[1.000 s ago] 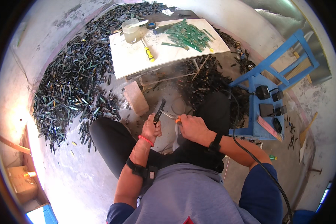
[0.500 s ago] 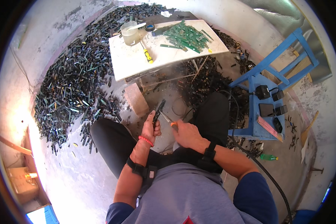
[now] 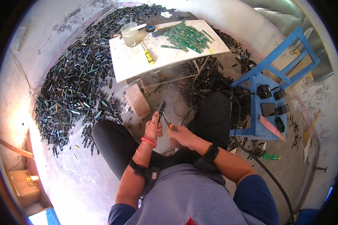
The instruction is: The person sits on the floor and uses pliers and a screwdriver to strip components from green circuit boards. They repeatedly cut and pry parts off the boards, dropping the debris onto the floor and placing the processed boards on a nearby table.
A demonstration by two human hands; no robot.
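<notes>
My left hand is closed round a thin dark strip, with the thumb laid along it and the upper end sticking out. Closed round an orange-handled tool is my right hand. The tool's slim metal end points up and left, close to the dark strip; whether they touch I cannot tell. Its exact kind is too small to make out. Both hands are between my knees, above the floor. On the low white table ahead lies a heap of green circuit-board strips.
A cloudy container, a yellow-black screwdriver and a roll of tape are on the table. Dark strips cover the floor at left. A blue chair holding black adapters, a brick and a cable stand around.
My right hand has shifted slightly left and down, turning the tool a little. My left hand has moved slightly right with the strip, which now points more upright.
</notes>
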